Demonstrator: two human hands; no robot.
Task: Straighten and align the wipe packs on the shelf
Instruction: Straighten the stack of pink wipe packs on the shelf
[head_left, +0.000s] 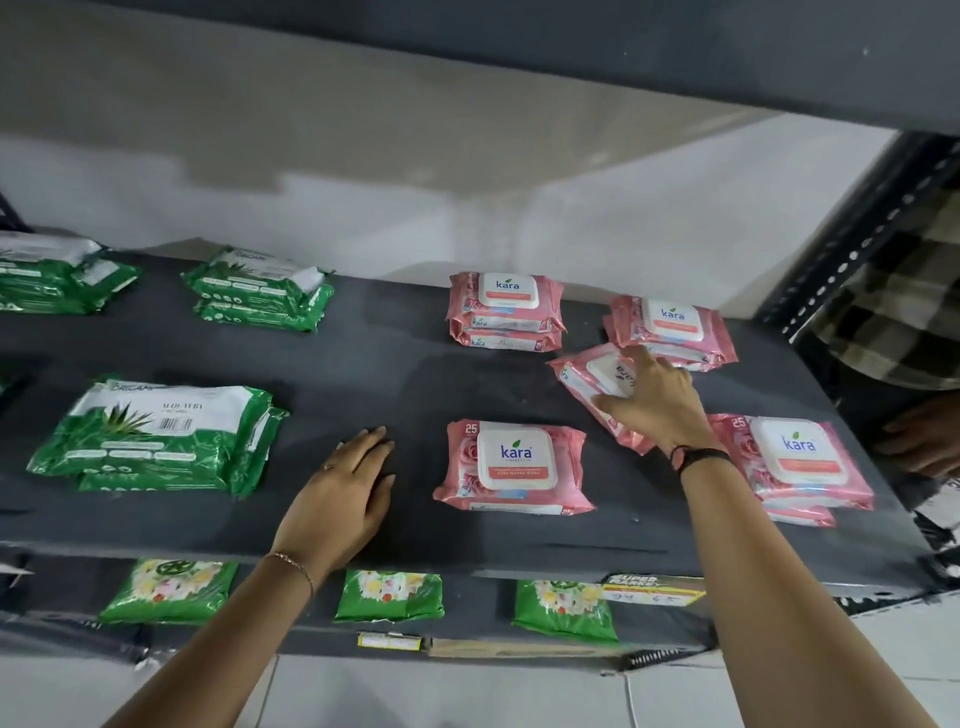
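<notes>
Pink wipe packs lie on a dark shelf (405, 364). A rotated, crooked pink pack (587, 379) sits between the stacks, and my right hand (654, 400) grips it from above. Behind it is a pink stack at the back right (672, 330); another pink stack (506, 312) lies back centre. One pink pack (514, 467) rests front centre and a pink stack (800, 462) front right. My left hand (353, 488) rests flat on the bare shelf, fingers together, holding nothing. Green wipe packs (161, 436) are stacked front left, with more (260, 291) behind.
A third green stack (47, 275) sits at the far left back. The lower shelf holds green packets (389, 595) and price labels (649, 590). A person in a checked shirt (904, 312) stands at the right, beside the perforated shelf post (852, 249).
</notes>
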